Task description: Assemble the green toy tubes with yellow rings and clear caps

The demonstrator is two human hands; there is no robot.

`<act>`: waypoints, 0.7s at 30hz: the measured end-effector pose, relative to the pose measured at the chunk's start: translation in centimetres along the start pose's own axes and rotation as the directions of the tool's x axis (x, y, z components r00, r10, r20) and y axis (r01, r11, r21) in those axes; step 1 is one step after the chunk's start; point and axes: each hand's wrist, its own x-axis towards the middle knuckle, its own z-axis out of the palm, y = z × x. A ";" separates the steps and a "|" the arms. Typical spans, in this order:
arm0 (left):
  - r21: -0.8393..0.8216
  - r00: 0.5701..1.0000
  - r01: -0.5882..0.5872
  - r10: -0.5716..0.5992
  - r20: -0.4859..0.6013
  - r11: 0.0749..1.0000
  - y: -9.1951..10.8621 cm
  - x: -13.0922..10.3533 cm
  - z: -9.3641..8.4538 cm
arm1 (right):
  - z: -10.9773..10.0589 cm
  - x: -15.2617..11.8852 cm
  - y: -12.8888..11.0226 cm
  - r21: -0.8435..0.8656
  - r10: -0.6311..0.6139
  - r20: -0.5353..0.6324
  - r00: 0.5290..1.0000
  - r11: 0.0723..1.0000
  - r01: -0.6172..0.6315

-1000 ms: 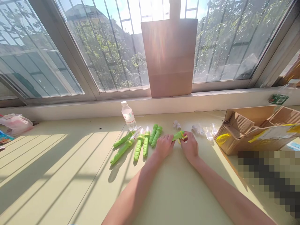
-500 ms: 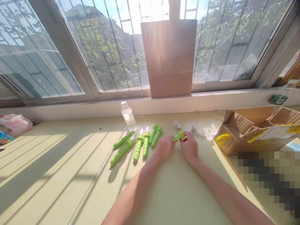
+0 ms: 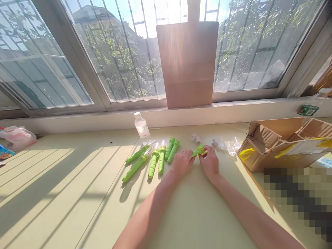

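Observation:
Between my two hands lies a ridged green plastic tube (image 3: 197, 151) with a yellow-green collar near its right end. My left hand (image 3: 183, 161) is closed round its lower left end. The fingers of my right hand (image 3: 209, 161) pinch it at the collar; what exactly they grip there is partly hidden. Left of my hands, two plain green tubes (image 3: 172, 150) lie side by side. Further left are several green tubes (image 3: 153, 164), most with clear caps on their upper ends. Beyond my hands sit small clear-and-white pieces (image 3: 196, 139), and to the right several clear plastic caps (image 3: 230, 148).
A water bottle (image 3: 142, 128) stands behind the green tubes. At the right is an open cardboard box (image 3: 282, 145) with yellow tape. A cardboard sheet (image 3: 188, 65) leans against the window, and a pink plastic bag (image 3: 19, 139) lies at the far left of the table.
Almost nothing differs. Both hands keep their places on the green tube, with at most a slight shift of the fingers.

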 end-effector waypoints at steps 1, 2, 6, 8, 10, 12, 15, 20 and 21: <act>-0.002 1.000 -0.008 0.008 -0.007 1.000 0.0 0.0 -0.1 | 0.0 0.0 0.0 0.000 -0.003 -0.001 1.000 1.000 0.003; -0.002 1.000 -0.014 0.014 -0.012 1.000 0.1 0.0 -0.1 | 0.0 0.0 0.0 0.001 -0.006 -0.002 1.000 1.000 0.006; 0.003 1.000 -0.017 0.018 -0.007 1.000 0.0 0.0 -0.1 | -0.1 0.1 0.0 0.002 -0.022 -0.001 1.000 1.000 0.022; 0.006 1.000 -0.016 0.016 0.002 1.000 0.0 0.0 -0.1 | -0.1 0.1 -0.1 0.004 -0.032 -0.001 0.999 0.999 0.032; 0.009 1.000 -0.014 0.013 0.014 1.000 0.0 0.0 -0.1 | -0.2 0.1 -0.2 0.006 -0.039 -0.005 0.999 0.999 0.039; 0.013 1.000 -0.005 0.005 0.029 1.000 0.0 0.0 -0.1 | -0.2 0.1 -0.2 0.009 -0.043 -0.010 0.999 0.999 0.043; 0.006 0.999 -0.002 0.001 0.047 1.000 0.0 0.0 -0.2 | -0.2 0.1 -0.2 0.015 -0.043 -0.008 0.999 0.999 0.043; -0.002 0.998 0.003 -0.003 0.066 1.000 0.0 0.0 -0.2 | -0.1 0.1 0.1 0.011 -0.032 0.008 0.999 0.999 0.032; -0.002 0.998 0.000 0.000 0.065 1.000 -0.1 0.0 -0.2 | 0.0 0.0 0.2 0.010 -0.029 0.012 1.000 1.000 0.029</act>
